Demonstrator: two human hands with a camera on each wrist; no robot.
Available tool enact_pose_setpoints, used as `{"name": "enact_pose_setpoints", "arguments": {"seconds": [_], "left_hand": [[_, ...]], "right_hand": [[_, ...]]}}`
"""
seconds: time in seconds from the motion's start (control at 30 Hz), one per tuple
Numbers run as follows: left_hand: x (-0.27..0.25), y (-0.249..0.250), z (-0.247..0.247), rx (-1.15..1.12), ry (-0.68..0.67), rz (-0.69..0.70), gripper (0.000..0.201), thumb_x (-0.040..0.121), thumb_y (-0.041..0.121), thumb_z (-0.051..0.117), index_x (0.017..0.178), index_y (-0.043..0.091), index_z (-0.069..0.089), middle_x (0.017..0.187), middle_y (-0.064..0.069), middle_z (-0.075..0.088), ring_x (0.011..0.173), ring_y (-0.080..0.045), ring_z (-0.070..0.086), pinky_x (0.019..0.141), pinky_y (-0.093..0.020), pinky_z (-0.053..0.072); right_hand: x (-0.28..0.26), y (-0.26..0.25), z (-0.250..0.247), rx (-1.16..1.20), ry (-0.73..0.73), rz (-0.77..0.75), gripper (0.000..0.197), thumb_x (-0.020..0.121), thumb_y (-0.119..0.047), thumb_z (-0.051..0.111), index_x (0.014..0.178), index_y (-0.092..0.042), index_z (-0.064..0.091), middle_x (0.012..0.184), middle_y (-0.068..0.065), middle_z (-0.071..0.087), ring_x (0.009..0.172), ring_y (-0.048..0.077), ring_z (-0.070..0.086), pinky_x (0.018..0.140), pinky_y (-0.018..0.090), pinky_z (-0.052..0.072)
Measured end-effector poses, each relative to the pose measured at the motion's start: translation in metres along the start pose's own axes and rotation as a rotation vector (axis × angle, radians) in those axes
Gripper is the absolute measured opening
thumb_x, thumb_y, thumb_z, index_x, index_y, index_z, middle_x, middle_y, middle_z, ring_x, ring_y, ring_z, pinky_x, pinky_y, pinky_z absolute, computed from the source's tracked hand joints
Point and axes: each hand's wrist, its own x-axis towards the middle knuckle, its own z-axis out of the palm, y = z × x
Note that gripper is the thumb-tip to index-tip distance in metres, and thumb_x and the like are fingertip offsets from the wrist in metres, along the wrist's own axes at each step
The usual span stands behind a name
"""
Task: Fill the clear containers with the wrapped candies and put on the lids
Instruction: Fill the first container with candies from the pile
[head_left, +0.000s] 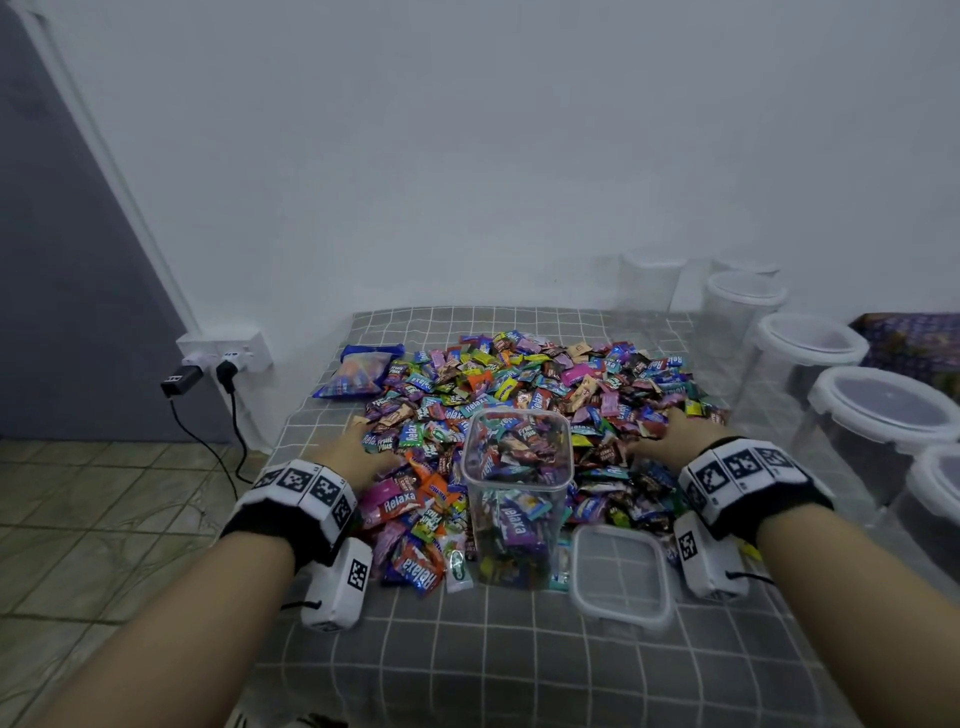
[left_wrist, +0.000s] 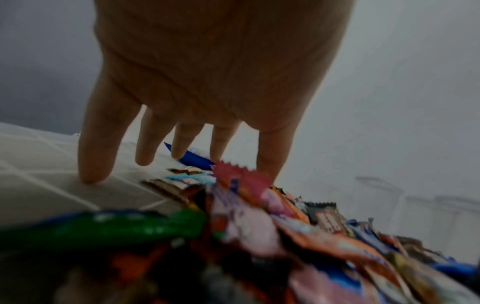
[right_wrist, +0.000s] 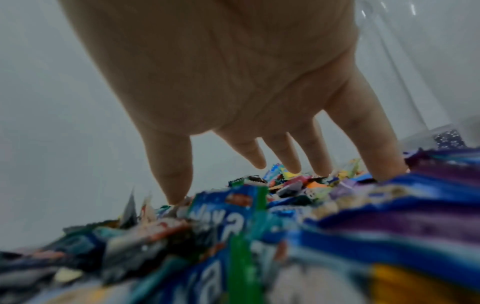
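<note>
On the grey checked cloth (head_left: 519, 665) covering the table, a big heap of wrapped candies (head_left: 545, 384) spreads from the far edge toward the near middle. Clear square container (head_left: 517, 493) stands upright at the heap's near side, lid off, mostly full of candies. Its lid (head_left: 621, 574) lies flat just right of it, near the front of the heap. Left hand (head_left: 358, 449) rests palm-down on the heap's left edge, fingers (left_wrist: 145, 139) straight and spread, tips touching cloth and wrappers, gripping nothing. Right hand (head_left: 675, 434) rests palm-down on the heap's right side, fingers (right_wrist: 171, 174) straight and spread, tips touching the wrappers, nothing held. Blue candy bag (head_left: 358, 371) lies at the heap's far-left corner. Row of lidded clear containers (head_left: 883, 410) stands along the right edge.
</note>
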Motion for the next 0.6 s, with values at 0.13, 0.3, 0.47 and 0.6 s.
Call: {"name": "enact_pose_setpoints", "arguments": {"seconds": [0.13, 0.3, 0.47, 0.6], "left_hand": [[-0.004, 0.014, 0.007, 0.169, -0.008, -0.003, 0.08, 0.087, 0.06, 0.05, 0.15, 0.021, 0.019, 0.151, -0.01, 0.033, 0.131, -0.031, 0.042, 0.105, -0.037, 0.038], [-0.004, 0.03, 0.012, 0.265, -0.098, 0.059, 0.081, 0.088, 0.069, 0.035, 0.152, 0.028, 0.01, 0.154, -0.008, 0.029, 0.136, -0.028, 0.036, 0.105, -0.035, 0.035], [-0.006, 0.04, 0.018, 0.39, -0.081, 0.188, 0.062, 0.089, 0.055, 0.052, 0.144, 0.03, 0.038, 0.137, 0.0, 0.053, 0.12, -0.02, 0.052, 0.083, -0.027, 0.043], [-0.008, 0.045, 0.016, 0.41, -0.023, 0.208, 0.046, 0.089, 0.038, 0.061, 0.133, 0.027, 0.054, 0.129, -0.001, 0.059, 0.114, -0.02, 0.055, 0.078, -0.026, 0.042]], "right_hand": [[-0.001, -0.013, 0.003, -0.017, -0.052, -0.029, 0.087, 0.088, -0.064, 0.043, 0.148, -0.007, 0.015, 0.148, 0.014, 0.036, 0.13, 0.029, 0.044, 0.1, 0.034, 0.041], [-0.009, -0.036, 0.002, -0.115, -0.104, -0.15, 0.082, 0.087, -0.064, 0.044, 0.147, -0.011, 0.025, 0.148, 0.011, 0.036, 0.131, 0.026, 0.042, 0.097, 0.03, 0.04], [-0.013, -0.046, 0.003, -0.231, -0.077, -0.237, 0.074, 0.085, -0.053, 0.059, 0.145, -0.019, 0.032, 0.144, 0.005, 0.044, 0.126, 0.024, 0.047, 0.093, 0.031, 0.043], [-0.015, -0.048, 0.0, -0.268, -0.033, -0.25, 0.054, 0.09, -0.036, 0.059, 0.139, -0.022, 0.043, 0.136, 0.006, 0.052, 0.12, 0.024, 0.052, 0.091, 0.03, 0.045]]}}
